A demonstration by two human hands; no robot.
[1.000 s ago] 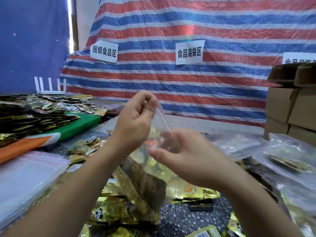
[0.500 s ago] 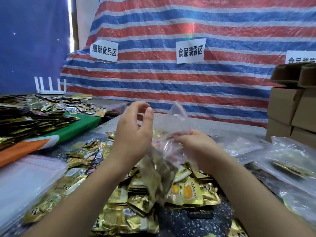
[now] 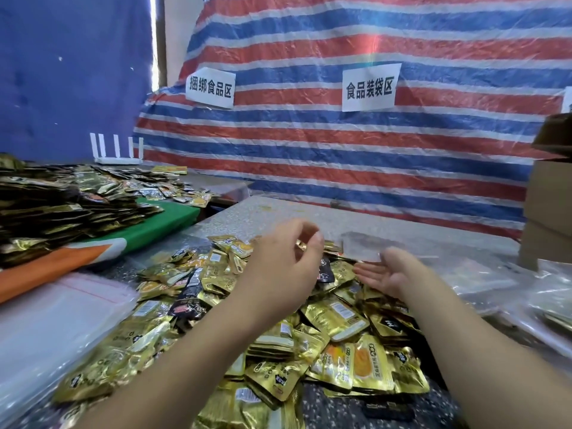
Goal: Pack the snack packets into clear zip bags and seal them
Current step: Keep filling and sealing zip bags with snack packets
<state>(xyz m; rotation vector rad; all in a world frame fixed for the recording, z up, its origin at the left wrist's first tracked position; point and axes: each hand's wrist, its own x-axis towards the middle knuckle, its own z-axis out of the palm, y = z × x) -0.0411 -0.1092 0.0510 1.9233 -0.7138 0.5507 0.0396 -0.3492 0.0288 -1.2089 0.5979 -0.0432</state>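
A heap of gold and black snack packets [image 3: 334, 320] covers the speckled table [image 3: 402, 224] in front of me. My left hand [image 3: 283, 267] hovers over the heap with its fingers loosely curled and apart, holding nothing. My right hand [image 3: 388, 275] is beside it, palm up and fingers spread, also with nothing in it. Just beyond my right fingertips a clear zip bag [image 3: 362, 247] shows as a blurred, translucent patch above the table, apart from both hands. Its contents are too blurred to make out.
A stack of flat clear zip bags [image 3: 52, 323] lies at the near left. Filled clear bags [image 3: 544, 292] are piled at the right, below cardboard boxes [image 3: 548, 209]. A green and orange board [image 3: 161, 226] at the left carries more packets. A striped tarp [image 3: 340, 156] hangs behind.
Both hands held the filled zip bag up by its top a moment ago. They have let go and dropped toward the heap, and the bag has moved away beyond my right hand.
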